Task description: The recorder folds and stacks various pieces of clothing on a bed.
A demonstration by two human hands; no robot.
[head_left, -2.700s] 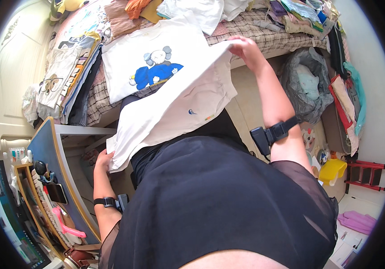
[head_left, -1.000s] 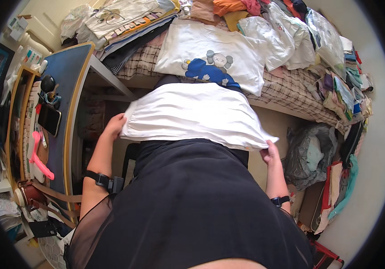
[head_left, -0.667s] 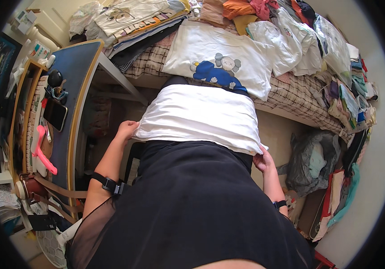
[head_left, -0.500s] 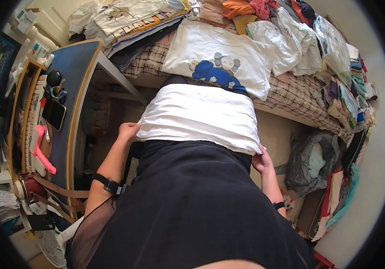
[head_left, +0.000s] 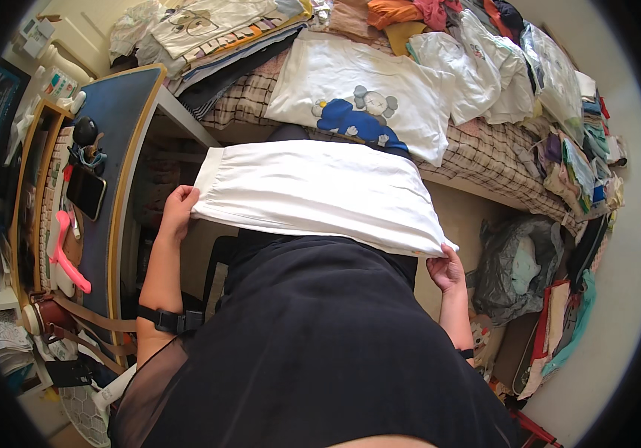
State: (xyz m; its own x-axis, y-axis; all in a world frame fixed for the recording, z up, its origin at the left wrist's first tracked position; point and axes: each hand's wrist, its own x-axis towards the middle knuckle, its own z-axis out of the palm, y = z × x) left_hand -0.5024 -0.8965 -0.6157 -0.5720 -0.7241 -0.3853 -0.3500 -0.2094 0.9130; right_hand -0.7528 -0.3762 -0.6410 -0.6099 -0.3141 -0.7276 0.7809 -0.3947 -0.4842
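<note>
A white garment (head_left: 313, 187) lies stretched sideways over my lap. It has a gathered, elastic-looking band along its left end; I cannot tell for sure whether it is a pair of trousers. My left hand (head_left: 179, 207) pinches the lower corner of that band. At the other end, my right hand (head_left: 447, 270) grips the lower right corner between thumb and fingers. Just beyond the garment, a white T-shirt (head_left: 410, 93) with a blue and grey cartoon figure is spread on the bed (head_left: 477, 160), its lower edge hanging toward my knees.
Folded clothes (head_left: 223, 52) are stacked at the bed's far left, with loose clothes (head_left: 455, 56) at the back right. A blue-topped desk (head_left: 122, 112) on the left carries a phone (head_left: 87, 196) and a pink curved object (head_left: 70, 261). A grey plastic bag (head_left: 496, 276) sits at right.
My left hand has moved left, drawing the white garment's end outward so its band shows. My right hand has shifted slightly right, and the garment is now stretched wider.
</note>
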